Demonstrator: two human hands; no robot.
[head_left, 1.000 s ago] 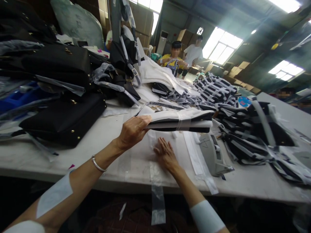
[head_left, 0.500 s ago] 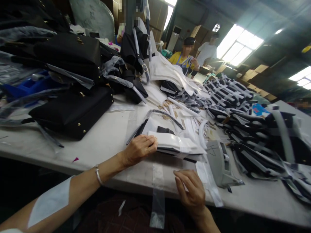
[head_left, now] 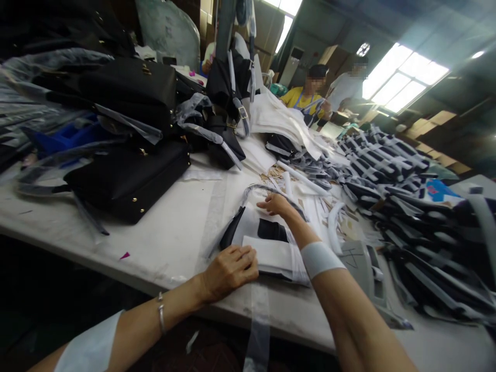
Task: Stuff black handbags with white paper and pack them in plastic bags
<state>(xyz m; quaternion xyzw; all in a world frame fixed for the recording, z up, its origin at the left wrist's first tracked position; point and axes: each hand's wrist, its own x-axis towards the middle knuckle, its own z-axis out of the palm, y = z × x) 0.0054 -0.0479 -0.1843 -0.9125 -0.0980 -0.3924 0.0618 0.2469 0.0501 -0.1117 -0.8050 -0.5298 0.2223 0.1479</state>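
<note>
The left hand (head_left: 232,269) is clamped on a flat black bag (head_left: 269,231) at five o'clock; white wrap (head_left: 269,253) already covers its near part, the far part seemingly not. The right hand (head_left: 276,204), fingers loosely apart, hovers at the bag's twelve; contact unclear. Piled bags (head_left: 382,155): two o'clock.

I can count two bare hands (head_left: 230,271) (head_left: 276,204), one silver metal bracelet (head_left: 161,312), two pale blue arm patches (head_left: 89,345) (head_left: 321,258) and, at the hands, one flat black-and-white bag (head_left: 269,252). There are also one grey plastic dispenser (head_left: 358,263) and at least two other people (head_left: 297,98) (head_left: 344,92).
</note>
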